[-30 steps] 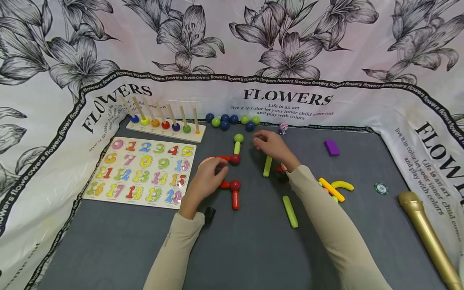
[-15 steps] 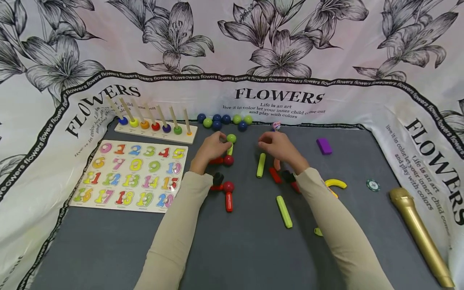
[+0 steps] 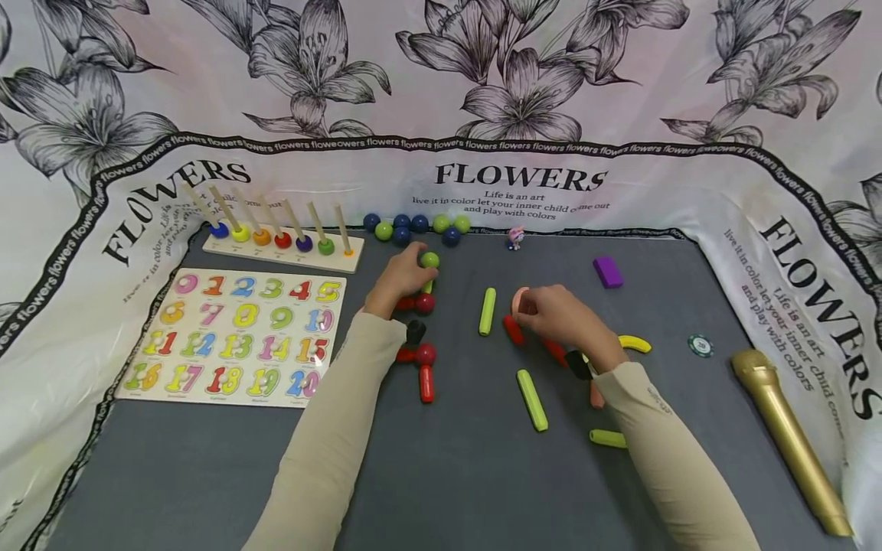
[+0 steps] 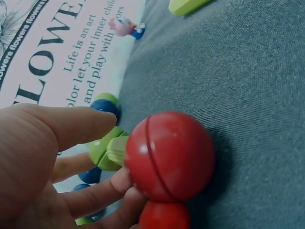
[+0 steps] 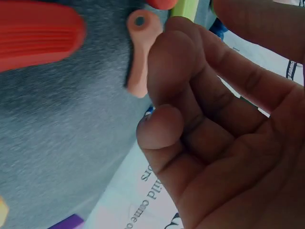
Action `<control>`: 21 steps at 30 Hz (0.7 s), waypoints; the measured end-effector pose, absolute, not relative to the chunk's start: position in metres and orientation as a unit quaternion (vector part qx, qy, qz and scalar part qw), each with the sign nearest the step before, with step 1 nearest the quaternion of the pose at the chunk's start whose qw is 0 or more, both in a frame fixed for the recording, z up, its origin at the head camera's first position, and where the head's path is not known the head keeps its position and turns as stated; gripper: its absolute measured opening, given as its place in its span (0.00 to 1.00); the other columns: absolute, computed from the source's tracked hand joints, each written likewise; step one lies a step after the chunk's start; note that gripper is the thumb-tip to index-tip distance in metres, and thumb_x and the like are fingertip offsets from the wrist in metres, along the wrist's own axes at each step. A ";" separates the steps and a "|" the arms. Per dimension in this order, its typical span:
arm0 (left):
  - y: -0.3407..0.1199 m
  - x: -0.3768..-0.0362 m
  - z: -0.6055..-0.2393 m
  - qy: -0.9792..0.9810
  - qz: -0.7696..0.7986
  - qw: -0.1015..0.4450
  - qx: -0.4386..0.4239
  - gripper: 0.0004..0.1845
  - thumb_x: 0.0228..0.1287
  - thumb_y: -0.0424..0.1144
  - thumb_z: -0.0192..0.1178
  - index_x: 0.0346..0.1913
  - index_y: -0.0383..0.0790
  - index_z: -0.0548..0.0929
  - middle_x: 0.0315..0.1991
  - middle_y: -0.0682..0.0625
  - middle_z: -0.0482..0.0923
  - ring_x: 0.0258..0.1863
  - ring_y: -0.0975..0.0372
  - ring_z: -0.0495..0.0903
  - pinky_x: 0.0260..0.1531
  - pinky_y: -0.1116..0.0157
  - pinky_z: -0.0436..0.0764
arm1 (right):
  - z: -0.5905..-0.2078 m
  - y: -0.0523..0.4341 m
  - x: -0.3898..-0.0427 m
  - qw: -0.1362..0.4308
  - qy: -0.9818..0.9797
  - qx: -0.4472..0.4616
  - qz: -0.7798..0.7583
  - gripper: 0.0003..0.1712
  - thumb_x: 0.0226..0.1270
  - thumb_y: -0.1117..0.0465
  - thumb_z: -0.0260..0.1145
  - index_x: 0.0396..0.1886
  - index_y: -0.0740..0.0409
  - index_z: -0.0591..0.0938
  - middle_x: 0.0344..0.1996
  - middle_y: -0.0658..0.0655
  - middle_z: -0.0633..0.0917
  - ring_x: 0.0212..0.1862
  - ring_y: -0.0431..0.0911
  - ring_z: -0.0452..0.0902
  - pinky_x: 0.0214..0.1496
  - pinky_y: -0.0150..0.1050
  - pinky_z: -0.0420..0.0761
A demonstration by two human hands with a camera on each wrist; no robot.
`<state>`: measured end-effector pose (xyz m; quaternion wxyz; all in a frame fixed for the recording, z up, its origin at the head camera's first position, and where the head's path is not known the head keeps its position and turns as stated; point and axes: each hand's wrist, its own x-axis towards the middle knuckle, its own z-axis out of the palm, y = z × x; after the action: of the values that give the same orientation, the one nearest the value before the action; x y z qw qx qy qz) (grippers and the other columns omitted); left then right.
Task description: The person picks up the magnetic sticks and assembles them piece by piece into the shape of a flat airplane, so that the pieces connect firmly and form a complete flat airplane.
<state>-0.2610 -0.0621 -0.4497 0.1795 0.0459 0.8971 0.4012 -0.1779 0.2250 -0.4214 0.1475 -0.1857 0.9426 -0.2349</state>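
Observation:
My left hand (image 3: 401, 274) reaches to the far middle of the grey mat (image 3: 207, 474) and pinches a green ball (image 3: 430, 260) on a short green stick. The stick joins a red ball (image 3: 423, 304). In the left wrist view the red ball (image 4: 169, 155) fills the middle, with the green stick (image 4: 116, 150) between my thumb and fingers (image 4: 95, 195). My right hand (image 3: 560, 315) has its curled fingertips on a pink curved piece (image 3: 518, 298), beside a red stick (image 3: 512, 330). The right wrist view shows the pink piece (image 5: 140, 52) at my fingertips (image 5: 171, 62).
A second red ball with red sticks (image 3: 426, 356) lies nearer me. Green sticks (image 3: 487, 311) (image 3: 532, 399) (image 3: 608, 438), a yellow curve (image 3: 634, 344), a purple block (image 3: 608, 272) and a gold microphone (image 3: 785, 440) lie right. The number puzzle (image 3: 234, 337), peg board (image 3: 276, 246) and loose balls (image 3: 413, 226) are left and back.
My left hand moved from the lower red ball up to the green ball. My right hand drew back from the far side and came down onto the pink piece.

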 end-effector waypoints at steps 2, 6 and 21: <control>-0.061 -0.261 -0.451 0.899 0.397 0.180 0.041 0.32 0.79 0.43 0.60 0.81 0.41 0.67 0.75 0.36 0.69 0.71 0.44 0.71 0.70 0.46 0.69 | -0.424 0.226 -0.173 0.150 0.944 -0.180 -0.232 0.06 0.77 0.63 0.67 0.36 0.58 0.85 0.26 0.50 0.82 0.28 0.45 0.76 0.36 0.44 0.78; -0.059 -0.260 -0.454 0.902 0.393 0.176 0.032 0.31 0.78 0.42 0.61 0.80 0.41 0.69 0.74 0.36 0.71 0.70 0.43 0.72 0.69 0.46 0.70 | -0.431 0.224 -0.165 0.165 0.944 -0.171 -0.229 0.12 0.76 0.59 0.70 0.29 0.55 0.83 0.20 0.49 0.75 0.24 0.44 0.71 0.31 0.41 0.72; -0.063 -0.262 -0.456 0.896 0.408 0.172 0.033 0.31 0.77 0.42 0.61 0.75 0.30 0.69 0.71 0.32 0.73 0.67 0.43 0.74 0.69 0.49 0.71 | -0.416 0.272 -0.146 0.119 0.953 -0.154 -0.234 0.08 0.79 0.61 0.68 0.39 0.61 0.87 0.26 0.51 0.83 0.28 0.45 0.75 0.34 0.45 0.77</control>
<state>-0.2621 -0.0632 -0.4558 0.1722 0.0328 0.8962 0.4076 -0.1461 0.2717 -0.4163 0.1195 -0.1539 0.9526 -0.2338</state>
